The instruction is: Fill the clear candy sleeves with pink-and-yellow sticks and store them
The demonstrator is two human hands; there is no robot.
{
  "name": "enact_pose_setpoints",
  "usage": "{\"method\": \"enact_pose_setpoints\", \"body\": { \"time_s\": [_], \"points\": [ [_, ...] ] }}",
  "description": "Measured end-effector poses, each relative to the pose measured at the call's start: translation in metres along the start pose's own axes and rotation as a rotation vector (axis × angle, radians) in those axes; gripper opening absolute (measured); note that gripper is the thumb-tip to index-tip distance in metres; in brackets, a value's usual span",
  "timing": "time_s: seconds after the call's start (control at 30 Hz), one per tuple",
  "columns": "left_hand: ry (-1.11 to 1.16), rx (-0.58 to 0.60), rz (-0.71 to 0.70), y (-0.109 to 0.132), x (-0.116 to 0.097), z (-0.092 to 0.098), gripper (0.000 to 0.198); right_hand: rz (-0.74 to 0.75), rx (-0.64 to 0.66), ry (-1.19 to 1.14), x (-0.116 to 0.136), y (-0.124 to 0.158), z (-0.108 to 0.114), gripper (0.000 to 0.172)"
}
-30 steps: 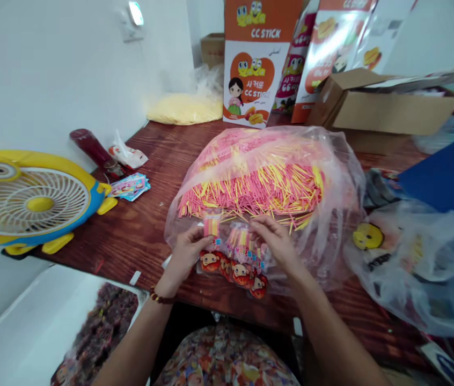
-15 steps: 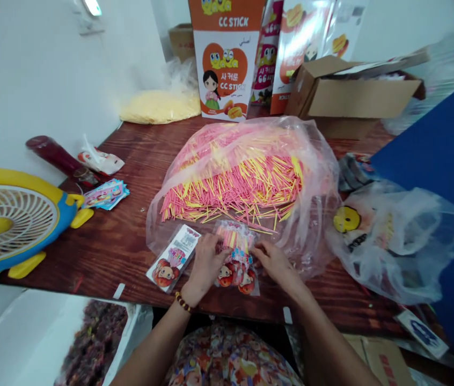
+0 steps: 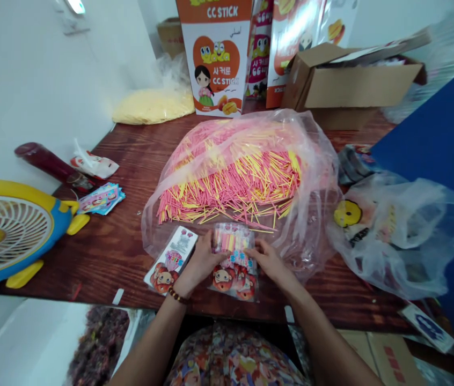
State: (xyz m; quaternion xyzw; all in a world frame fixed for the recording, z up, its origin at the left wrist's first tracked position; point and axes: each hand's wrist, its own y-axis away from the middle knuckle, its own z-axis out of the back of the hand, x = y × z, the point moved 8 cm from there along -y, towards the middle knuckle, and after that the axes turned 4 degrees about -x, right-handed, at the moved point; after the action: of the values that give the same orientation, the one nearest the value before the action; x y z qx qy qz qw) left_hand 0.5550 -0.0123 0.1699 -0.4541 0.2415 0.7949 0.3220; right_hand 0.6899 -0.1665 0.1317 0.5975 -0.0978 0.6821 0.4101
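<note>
Between my hands, near the table's front edge, lies a clear printed packet (image 3: 233, 260) with pink and yellow sticks in it and red-haired cartoon heads at its lower end. It seems to overlap a second packet. My left hand (image 3: 203, 257) is closed on its left edge, thumb across the front. At the right edge, my right hand (image 3: 269, 261) pinches the film with thumb and fingertips. A stack of flat printed packets (image 3: 173, 260) lies just left of my left hand. Behind them spreads a large clear bag (image 3: 311, 214) of loose pink and yellow sticks (image 3: 231, 185).
A yellow-blue fan (image 3: 9, 230), a dark red bottle (image 3: 52, 163) and small cards (image 3: 102, 198) stand left. CC Stick boxes (image 3: 214, 64), an open carton (image 3: 356, 86) and a yellow bag (image 3: 154, 106) line the back. A crumpled plastic bag (image 3: 400, 236) lies right, beside a blue panel (image 3: 440, 155).
The packet lies flatter and its front shows more plainly. My hands have shifted slightly along its sides. The whole view has moved a little.
</note>
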Motion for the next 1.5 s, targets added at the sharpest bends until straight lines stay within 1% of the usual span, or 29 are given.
{"method": "enact_pose_setpoints", "body": {
  "time_s": [0.07, 0.13, 0.27, 0.33, 0.4, 0.47, 0.53, 0.57, 0.63, 0.67, 0.73, 0.77, 0.8, 0.9, 0.97, 1.03, 1.07, 1.13, 1.2, 1.23, 1.33, 1.37, 1.4, 1.43, 1.5],
  "points": [
    [0.057, 0.071, 0.072, -0.001, 0.004, -0.006, 0.048, 0.043, 0.007, -0.021, 0.000, 0.001, -0.005, 0.033],
    [0.115, 0.107, 0.110, 0.001, 0.007, -0.011, 0.048, 0.108, -0.014, 0.028, 0.005, 0.006, -0.008, 0.028],
    [0.145, 0.052, 0.126, 0.009, 0.013, -0.008, 0.056, 0.275, -0.172, 0.161, 0.020, 0.022, -0.008, 0.017],
    [0.229, 0.079, 0.138, 0.016, 0.013, -0.010, 0.061, 0.312, -0.221, 0.138, 0.025, 0.029, -0.010, 0.016],
    [0.347, 0.122, 0.144, 0.025, 0.010, -0.013, 0.065, 0.326, -0.223, 0.081, 0.027, 0.035, -0.015, 0.015],
    [0.449, 0.133, 0.146, 0.033, 0.007, -0.015, 0.067, 0.341, -0.203, 0.024, 0.029, 0.038, -0.019, 0.015],
    [0.512, 0.109, 0.146, 0.040, 0.008, -0.017, 0.068, 0.344, -0.186, -0.028, 0.029, 0.040, -0.023, 0.015],
    [0.532, 0.079, 0.146, 0.043, 0.009, -0.017, 0.068, 0.329, -0.189, -0.063, 0.027, 0.040, -0.024, 0.014],
    [0.567, 0.007, 0.154, 0.048, 0.013, -0.016, 0.072, 0.268, -0.209, -0.174, 0.020, 0.038, -0.025, 0.019],
    [0.589, -0.017, 0.162, 0.050, 0.014, -0.017, 0.075, 0.231, -0.220, -0.244, 0.016, 0.037, -0.026, 0.028],
    [0.647, -0.027, 0.175, 0.054, 0.014, -0.019, 0.079, 0.175, -0.217, -0.369, 0.010, 0.034, -0.027, 0.047],
    [0.672, -0.017, 0.173, 0.055, 0.012, -0.021, 0.078, 0.162, -0.193, -0.407, 0.009, 0.033, -0.029, 0.052],
    [0.689, -0.004, 0.165, 0.056, 0.009, -0.022, 0.074, 0.155, -0.156, -0.422, 0.010, 0.032, -0.031, 0.053],
    [0.649, 0.033, 0.138, 0.057, 0.003, -0.024, 0.061, 0.148, -0.057, -0.363, 0.018, 0.034, -0.035, 0.045],
    [0.585, 0.079, 0.143, 0.057, 0.002, -0.028, 0.055, 0.169, -0.036, -0.293, 0.026, 0.038, -0.036, 0.044],
    [0.542, 0.132, 0.162, 0.056, 0.002, -0.033, 0.052, 0.227, -0.017, -0.235, 0.037, 0.044, -0.037, 0.047],
    [0.529, 0.137, 0.169, 0.055, 0.002, -0.034, 0.049, 0.271, 0.000, -0.214, 0.043, 0.047, -0.039, 0.049],
    [0.512, 0.078, 0.173, 0.051, 0.000, -0.028, 0.045, 0.346, 0.055, -0.179, 0.052, 0.051, -0.045, 0.053],
    [0.522, -0.008, 0.171, 0.049, -0.002, -0.018, 0.046, 0.380, 0.110, -0.186, 0.055, 0.049, -0.048, 0.060],
    [0.539, -0.038, 0.170, 0.048, -0.004, -0.013, 0.049, 0.378, 0.124, -0.203, 0.054, 0.046, -0.048, 0.066],
    [0.580, -0.034, 0.165, 0.050, -0.007, -0.004, 0.061, 0.344, 0.138, -0.277, 0.046, 0.033, -0.040, 0.097],
    [0.579, -0.030, 0.161, 0.050, -0.008, -0.002, 0.064, 0.327, 0.178, -0.287, 0.044, 0.029, -0.039, 0.104],
    [0.573, -0.019, 0.159, 0.051, -0.008, 0.000, 0.065, 0.309, 0.249, -0.276, 0.043, 0.028, -0.041, 0.106],
    [0.567, -0.005, 0.162, 0.052, -0.009, 0.001, 0.065, 0.296, 0.332, -0.242, 0.042, 0.029, -0.044, 0.104],
    [0.562, 0.025, 0.176, 0.052, -0.009, 0.000, 0.068, 0.294, 0.465, -0.098, 0.042, 0.034, -0.051, 0.094]
  ]
}}
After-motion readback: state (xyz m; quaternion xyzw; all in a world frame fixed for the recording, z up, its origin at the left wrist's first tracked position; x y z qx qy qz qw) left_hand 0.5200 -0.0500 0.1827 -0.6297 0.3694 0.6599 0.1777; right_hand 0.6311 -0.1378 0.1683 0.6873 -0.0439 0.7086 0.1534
